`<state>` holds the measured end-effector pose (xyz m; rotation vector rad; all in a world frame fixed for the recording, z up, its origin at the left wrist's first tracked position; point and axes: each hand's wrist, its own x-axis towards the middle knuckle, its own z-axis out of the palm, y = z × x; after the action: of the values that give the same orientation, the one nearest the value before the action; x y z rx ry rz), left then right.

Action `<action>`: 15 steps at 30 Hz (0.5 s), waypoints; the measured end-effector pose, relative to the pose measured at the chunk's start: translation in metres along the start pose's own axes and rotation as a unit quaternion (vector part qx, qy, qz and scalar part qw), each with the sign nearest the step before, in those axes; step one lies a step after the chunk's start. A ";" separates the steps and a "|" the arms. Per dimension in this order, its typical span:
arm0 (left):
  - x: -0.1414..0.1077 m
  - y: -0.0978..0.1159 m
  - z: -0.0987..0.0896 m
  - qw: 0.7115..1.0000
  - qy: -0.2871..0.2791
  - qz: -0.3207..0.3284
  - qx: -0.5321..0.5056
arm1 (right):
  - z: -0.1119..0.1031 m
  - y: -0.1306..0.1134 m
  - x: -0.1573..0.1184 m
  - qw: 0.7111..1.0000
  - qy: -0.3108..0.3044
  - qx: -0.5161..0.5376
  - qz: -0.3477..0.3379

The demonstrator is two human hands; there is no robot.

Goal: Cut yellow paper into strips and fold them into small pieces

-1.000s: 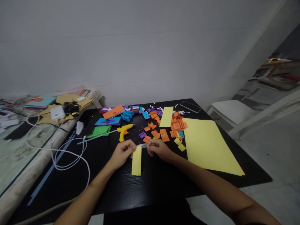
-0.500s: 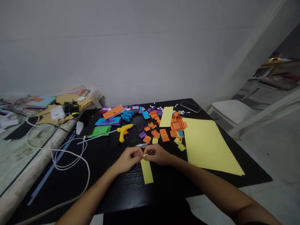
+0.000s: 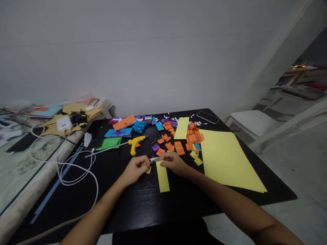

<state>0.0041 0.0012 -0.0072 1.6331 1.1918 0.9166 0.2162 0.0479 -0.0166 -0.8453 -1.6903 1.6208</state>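
Observation:
My right hand (image 3: pixel 174 163) is closed on the top end of a yellow paper strip (image 3: pixel 162 177), which hangs down toward the front of the table. Left of it, my left hand (image 3: pixel 136 169) is closed with a small piece of yellow paper (image 3: pixel 148 170) showing under its fingertips. The two hands are apart. Just beyond and between them lie scissors (image 3: pixel 154 159), their handles hidden behind my left hand. Small folded orange paper pieces (image 3: pixel 180 150) and a few yellow ones (image 3: pixel 198 160) lie past my right hand.
A yellow glue gun (image 3: pixel 135 143) lies left of centre, near green paper (image 3: pixel 112 143) and blue paper (image 3: pixel 119 132). Large yellow sheets (image 3: pixel 230 160) cover the right side. A phone (image 3: pixel 207 117) is at the back right. White cable (image 3: pixel 94 180) loops across the left.
A small yellow piece has come away from the strip into my left hand. My hands have moved apart, the right one shifting slightly right and away from me with the strip.

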 end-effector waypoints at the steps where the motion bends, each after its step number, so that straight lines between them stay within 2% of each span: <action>1: 0.001 -0.001 -0.003 1.000 0.015 -0.002 -0.004 | -0.003 0.000 0.001 1.000 0.011 0.001 0.002; 5: 0.003 -0.002 -0.004 0.999 0.042 -0.020 -0.026 | -0.005 0.003 0.003 1.000 0.010 -0.003 0.010; 9: 0.002 -0.002 0.005 1.000 0.003 -0.012 -0.029 | 0.006 0.012 0.000 0.999 -0.028 0.008 0.020; 15: 0.000 -0.005 0.010 0.998 -0.043 0.010 0.050 | 0.012 0.016 -0.002 0.999 -0.033 -0.027 0.014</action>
<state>0.0116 -0.0007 -0.0151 1.7485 1.1799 0.8021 0.2077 0.0396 -0.0334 -0.8536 -1.7820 1.6440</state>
